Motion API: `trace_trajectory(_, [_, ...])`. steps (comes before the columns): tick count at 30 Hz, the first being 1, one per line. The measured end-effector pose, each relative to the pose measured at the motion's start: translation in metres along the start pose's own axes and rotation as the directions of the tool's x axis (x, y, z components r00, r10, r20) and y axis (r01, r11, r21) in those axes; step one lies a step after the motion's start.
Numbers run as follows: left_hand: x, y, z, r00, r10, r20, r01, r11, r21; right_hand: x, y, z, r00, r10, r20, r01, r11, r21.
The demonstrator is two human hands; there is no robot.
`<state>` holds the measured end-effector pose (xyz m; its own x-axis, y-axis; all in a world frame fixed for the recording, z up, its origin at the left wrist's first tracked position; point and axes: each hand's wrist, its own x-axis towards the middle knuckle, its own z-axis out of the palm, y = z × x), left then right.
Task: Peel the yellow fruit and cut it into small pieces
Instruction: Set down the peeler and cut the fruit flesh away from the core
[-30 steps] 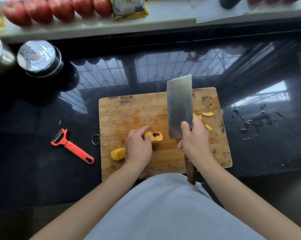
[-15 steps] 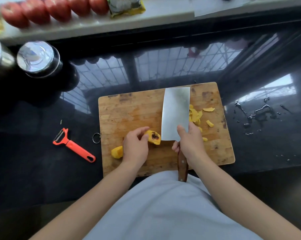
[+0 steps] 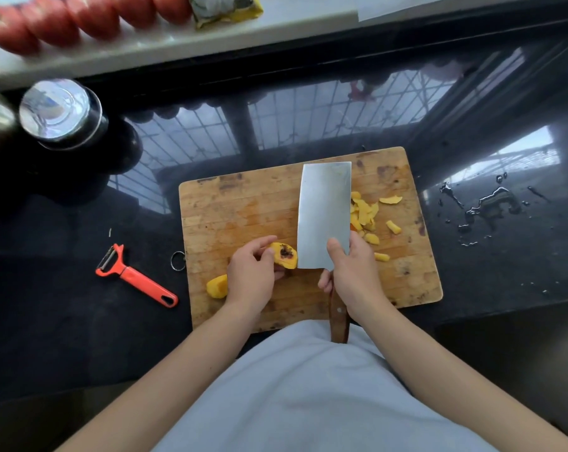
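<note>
Low in the middle, the knife [image 3: 324, 216] is gripped by the right hand [image 3: 354, 275]. Just left of it, the fruit [image 3: 285, 255], with its dark pit showing, is pinched by the left hand [image 3: 251, 275] on the board [image 3: 237, 210]. One chunk [image 3: 217, 286] is uncut. Small pieces [image 3: 366, 216] are piled farther right. More cutting is left. The blade has been laid flatter than a second ago.

Person seen from above, torso and both arms only. Wore a plain pale grey-white top [image 3: 308, 393], smooth fabric, no print, logo or seams visible. Both forearms were bare up to the frame edge; no sleeves in view. Left hand [image 3: 251, 275] and right hand [image 3: 354, 277] were bare: no gloves, rings, watch or bracelets. Nails short, unpainted as far as visible.
</note>
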<state>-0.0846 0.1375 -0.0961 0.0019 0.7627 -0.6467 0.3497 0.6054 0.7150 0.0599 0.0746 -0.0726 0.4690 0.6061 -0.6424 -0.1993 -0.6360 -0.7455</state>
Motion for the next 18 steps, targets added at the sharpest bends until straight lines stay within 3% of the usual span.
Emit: trace_trajectory(18, [0.002,0.0,0.0,0.999,0.034,0.023,-0.035,0.998,0.05,0.007,-0.002,0.016,0.997,-0.001,-0.083,-0.004,0.998,-0.064])
